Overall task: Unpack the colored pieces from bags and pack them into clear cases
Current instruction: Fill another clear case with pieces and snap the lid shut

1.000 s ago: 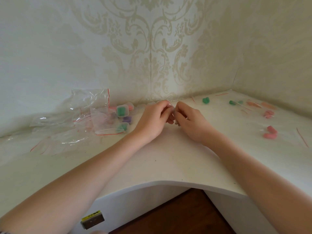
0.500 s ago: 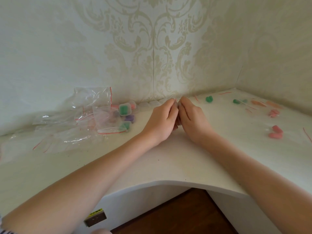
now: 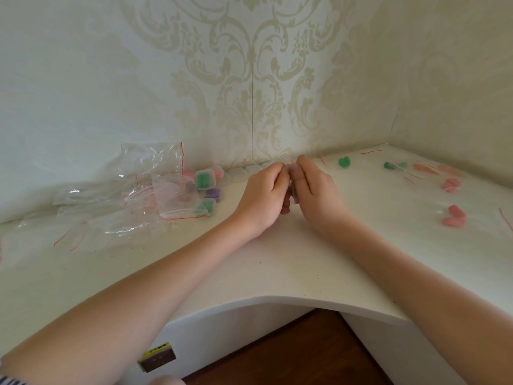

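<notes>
A loose heap of clear bags [image 3: 116, 201] with red seal strips lies on the white desk [image 3: 277, 268], left of the two hands and against the wall; one bag [image 3: 155, 159] at the back stands propped with its red edge running up and down. Just right of the heap, still left of the hands, sit filled clear cases: one with green pieces [image 3: 205, 179] tilted toward the camera, a purple one [image 3: 213, 193] below it, and another green one [image 3: 206, 206] partly under a bag. A row of empty clear cases [image 3: 244, 171] lines the wall from there toward the hands. The left hand [image 3: 262, 198] and right hand [image 3: 316, 195] meet at the desk's middle, knuckles outward, fingertips pinching a small clear bag [image 3: 292, 179] between them; it stands nearly upright, its long axis vertical. Both forearms angle inward. Right of the hands lie a green piece [image 3: 344, 162], more green pieces [image 3: 394, 165], orange pieces [image 3: 433, 169] and pink pieces [image 3: 454, 215].
</notes>
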The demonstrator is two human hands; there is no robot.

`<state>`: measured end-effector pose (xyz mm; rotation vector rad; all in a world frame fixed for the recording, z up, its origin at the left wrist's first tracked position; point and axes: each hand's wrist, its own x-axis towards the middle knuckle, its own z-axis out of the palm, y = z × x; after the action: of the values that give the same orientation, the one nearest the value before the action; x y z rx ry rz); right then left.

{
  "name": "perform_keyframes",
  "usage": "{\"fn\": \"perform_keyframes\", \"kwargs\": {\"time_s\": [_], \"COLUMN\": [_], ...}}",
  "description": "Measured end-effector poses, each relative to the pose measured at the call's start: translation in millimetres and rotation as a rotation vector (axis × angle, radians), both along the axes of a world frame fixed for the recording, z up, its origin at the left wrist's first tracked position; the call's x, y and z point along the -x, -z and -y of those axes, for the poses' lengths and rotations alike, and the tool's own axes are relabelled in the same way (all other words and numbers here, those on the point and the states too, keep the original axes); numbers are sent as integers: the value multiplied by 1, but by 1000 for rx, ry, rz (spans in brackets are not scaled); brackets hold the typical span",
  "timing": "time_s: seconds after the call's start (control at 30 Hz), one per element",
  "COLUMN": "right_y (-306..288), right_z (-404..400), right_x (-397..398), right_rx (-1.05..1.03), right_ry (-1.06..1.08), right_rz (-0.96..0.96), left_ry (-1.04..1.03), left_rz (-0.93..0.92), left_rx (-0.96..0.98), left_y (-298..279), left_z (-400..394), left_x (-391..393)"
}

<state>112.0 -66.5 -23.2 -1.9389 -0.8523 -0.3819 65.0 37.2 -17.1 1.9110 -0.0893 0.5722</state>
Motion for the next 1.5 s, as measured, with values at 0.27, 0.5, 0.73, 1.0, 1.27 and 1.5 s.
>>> {"fn": "perform_keyframes", "kwargs": {"time_s": [0.27, 0.5, 0.73, 1.0, 1.27, 1.5], "right_y": [-5, -7, -8, -12, -11, -14], "right_z": [12, 18, 13, 13, 18, 14], "right_x": [-14, -11, -6, -9, -10, -10], "right_rx": [233, 310, 427, -124, -179, -126], "right_ry": [251, 85, 170, 54, -171, -98], "right_rz": [193, 453, 144, -336, -504, -524], "left_ry": [-102, -259, -193, -126, 138, 75], "left_rz": [22, 121, 374, 56, -265, -230], "left_rx": [-254, -358, -740, 86, 771, 783], "left_y": [6, 4, 6, 2, 0, -3], "left_z": [-7, -20, -3, -9, -23, -30], "left_x": [-5, -9, -1, -7, -16, -15]}}
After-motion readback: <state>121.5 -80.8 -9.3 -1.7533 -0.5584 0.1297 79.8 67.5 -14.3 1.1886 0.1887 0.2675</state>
